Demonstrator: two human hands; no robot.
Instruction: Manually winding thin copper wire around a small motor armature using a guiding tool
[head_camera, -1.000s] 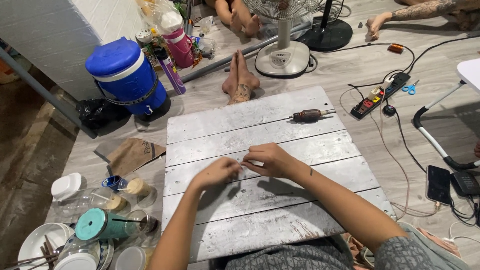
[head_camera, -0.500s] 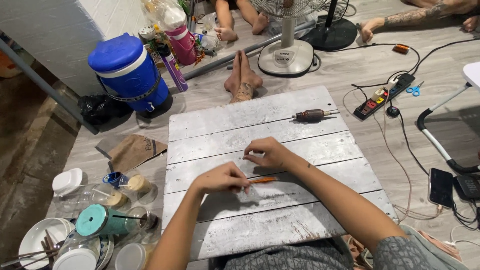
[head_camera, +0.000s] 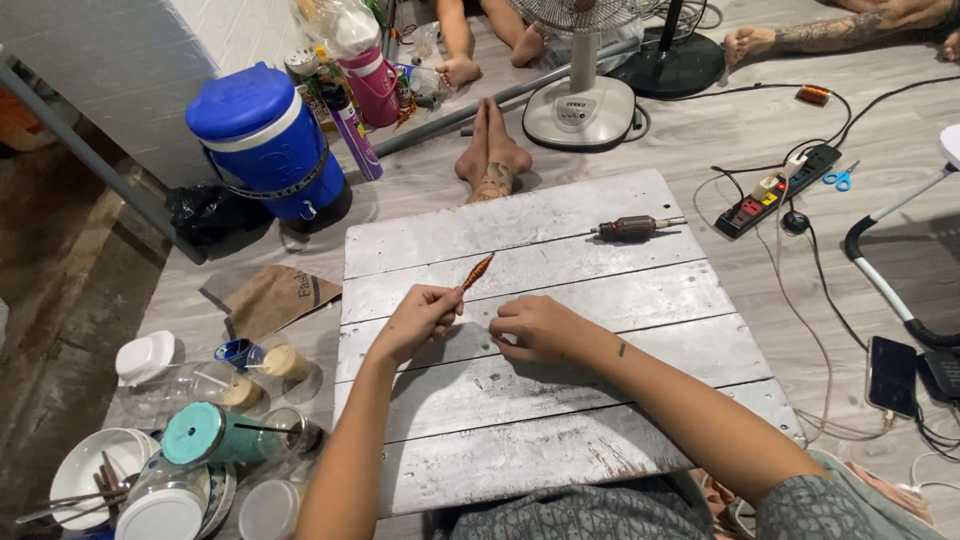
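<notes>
Grey plank board (head_camera: 560, 400) on floor: left hand (head_camera: 420, 320) now lifts orange rod (head_camera: 477, 271), pinched shut; right hand (head_camera: 535, 327) curled w/ nothing visible, resting on board.

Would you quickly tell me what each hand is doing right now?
Left hand: closed, pinching a thin orange-brown stick by its lower end.
Right hand: curled on the grey wooden board; any hold cannot be told.
</notes>
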